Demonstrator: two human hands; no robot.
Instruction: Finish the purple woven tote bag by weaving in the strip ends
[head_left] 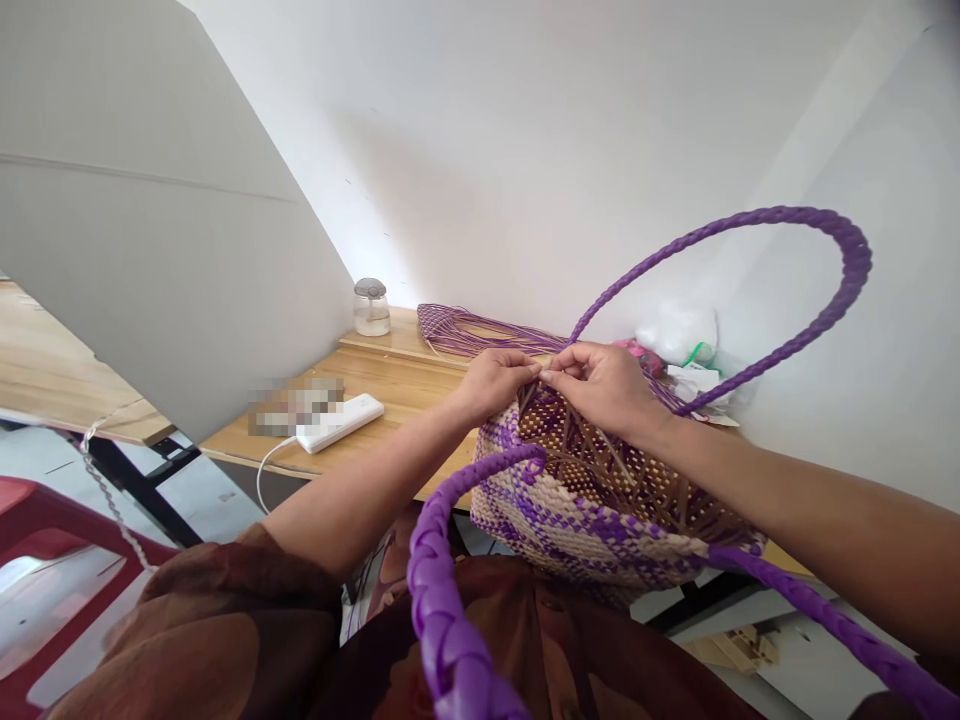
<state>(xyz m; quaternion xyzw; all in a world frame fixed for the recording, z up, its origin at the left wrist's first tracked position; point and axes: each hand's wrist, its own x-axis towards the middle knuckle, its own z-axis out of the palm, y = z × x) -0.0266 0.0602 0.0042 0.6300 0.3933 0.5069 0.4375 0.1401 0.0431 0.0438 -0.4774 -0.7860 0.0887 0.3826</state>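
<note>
A woven purple-and-cream basket bag (pixel 570 520) rests at the table's near edge, its opening facing up and its brown inside showing loose strip ends. One braided purple handle (pixel 795 215) arches up on the far side; the other handle (pixel 439 560) loops toward me. At the rim's far left corner my left hand (pixel 495 383) pinches with thumb and forefinger. Right beside it, fingertips almost meeting, my right hand (pixel 596 385) pinches too. Both seem to have hold of a thin weaving strip at the rim, though the fingers mostly cover it.
On the wooden table (pixel 420 395) lie a white power strip (pixel 341 422) with a cable and a bundle of purple woven strips (pixel 487 330). A lidded glass jar (pixel 371 308) stands against the wall. White plastic bags (pixel 679 335) sit at right; a red chair (pixel 52 520) is at left.
</note>
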